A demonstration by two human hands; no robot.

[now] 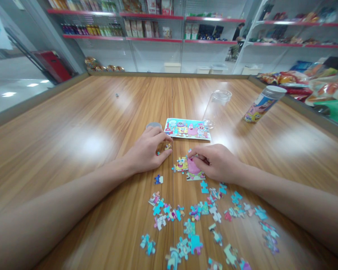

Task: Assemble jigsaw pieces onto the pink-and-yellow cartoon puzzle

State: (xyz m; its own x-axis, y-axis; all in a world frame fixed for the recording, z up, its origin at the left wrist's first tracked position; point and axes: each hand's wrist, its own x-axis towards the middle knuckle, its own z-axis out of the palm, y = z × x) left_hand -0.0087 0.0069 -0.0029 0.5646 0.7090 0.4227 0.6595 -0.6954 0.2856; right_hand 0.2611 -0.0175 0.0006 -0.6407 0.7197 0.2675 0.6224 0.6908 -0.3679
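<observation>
My left hand [151, 149] curves half open near a yellow piece [168, 146]; my right hand [220, 164], curled, touches the joined puzzle [195, 169], its grip unclear to me. From there: card [187, 129] at twelve o'clock, printed tube [257, 109] at two, loose pieces [189, 227] at six.

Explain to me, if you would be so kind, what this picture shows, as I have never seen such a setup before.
There is no machine here: a person works with two bare hands, and the single picture comes from a camera worn on their head, looking forward and down.

On the wood-grain table lie scattered jigsaw pieces, a partly joined cartoon puzzle and a printed picture card. Farther back are a clear tube and a cartoon-printed canister.

The left hand is open beside a few small pieces. The right hand has its fingers at the joined puzzle; whether it pinches a piece is hidden.
</observation>
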